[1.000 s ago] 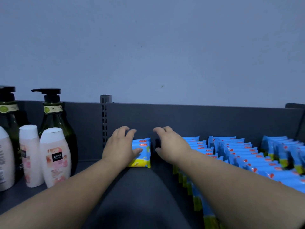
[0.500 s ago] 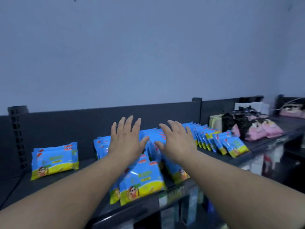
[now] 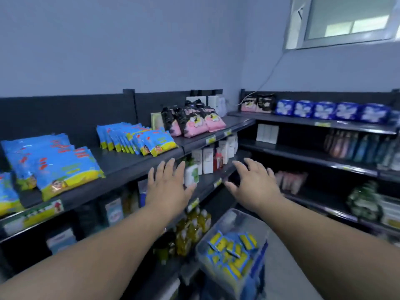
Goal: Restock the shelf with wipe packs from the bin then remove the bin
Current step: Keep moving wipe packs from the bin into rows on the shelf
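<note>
Dark shop shelving wraps a corner under a pale wall and a high window (image 3: 346, 18). Left hand (image 3: 168, 187) and right hand (image 3: 255, 187) hover in mid-air in front of the lower tiers, palms down, fingers straight and spread. Both are released, holding and touching nothing.

Below them and back toward the person sits the clear bin (image 3: 234, 212), between the two forearms and partly under the right one. Its long axis seems to run away from the person toward the corner. Blue-and-yellow packs (image 3: 232, 250) lie loose inside, so restocking looks unfinished and the bin cannot go yet.

Up and left of the hands, the top shelf (image 3: 138, 161) carries shelved packs (image 3: 129, 137) standing in leaning rows, with a further group at the far left and a bare stretch between them. Pink bags (image 3: 194, 124) stand just right of the rows. White boxes (image 3: 207, 159) fill the tier behind the hands.

The coming move is likely a reach down and back into the bin. The right hand is the nearer; the left would have to cross toward the middle. A lifted pack then travels up and left to the bare stretch.
</note>
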The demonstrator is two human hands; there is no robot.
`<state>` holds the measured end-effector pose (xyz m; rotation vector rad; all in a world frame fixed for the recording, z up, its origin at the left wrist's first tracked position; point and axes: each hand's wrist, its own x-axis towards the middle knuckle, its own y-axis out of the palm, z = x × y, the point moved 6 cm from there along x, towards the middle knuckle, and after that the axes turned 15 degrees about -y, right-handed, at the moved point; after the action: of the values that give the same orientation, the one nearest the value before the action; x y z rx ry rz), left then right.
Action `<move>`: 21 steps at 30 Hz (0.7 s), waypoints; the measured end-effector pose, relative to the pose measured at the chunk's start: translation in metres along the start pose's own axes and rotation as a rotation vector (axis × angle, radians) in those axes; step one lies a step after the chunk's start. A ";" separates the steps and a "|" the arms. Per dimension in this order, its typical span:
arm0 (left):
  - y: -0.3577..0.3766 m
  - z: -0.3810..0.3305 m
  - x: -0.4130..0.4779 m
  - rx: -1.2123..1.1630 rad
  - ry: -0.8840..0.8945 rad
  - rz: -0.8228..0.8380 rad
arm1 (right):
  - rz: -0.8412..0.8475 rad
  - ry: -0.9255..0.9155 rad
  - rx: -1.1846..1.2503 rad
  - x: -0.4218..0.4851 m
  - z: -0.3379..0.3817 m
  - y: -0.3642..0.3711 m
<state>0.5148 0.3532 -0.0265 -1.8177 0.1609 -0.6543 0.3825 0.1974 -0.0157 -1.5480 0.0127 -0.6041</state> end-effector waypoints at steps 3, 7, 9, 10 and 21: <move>0.042 -0.038 -0.013 0.010 0.027 0.088 | 0.059 0.074 0.010 -0.030 -0.052 0.023; 0.085 -0.071 -0.013 0.030 0.043 0.152 | 0.129 0.140 0.015 -0.048 -0.100 0.056; 0.107 -0.080 -0.010 0.025 0.048 0.179 | 0.174 0.162 0.017 -0.051 -0.116 0.075; 0.118 -0.084 -0.008 0.019 0.050 0.191 | 0.199 0.170 0.017 -0.050 -0.122 0.086; 0.267 -0.095 0.073 -0.116 0.056 0.274 | 0.428 0.236 0.142 0.014 -0.170 0.222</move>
<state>0.5836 0.1490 -0.2252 -1.8454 0.4853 -0.5100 0.4088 0.0149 -0.2269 -1.2776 0.4594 -0.4313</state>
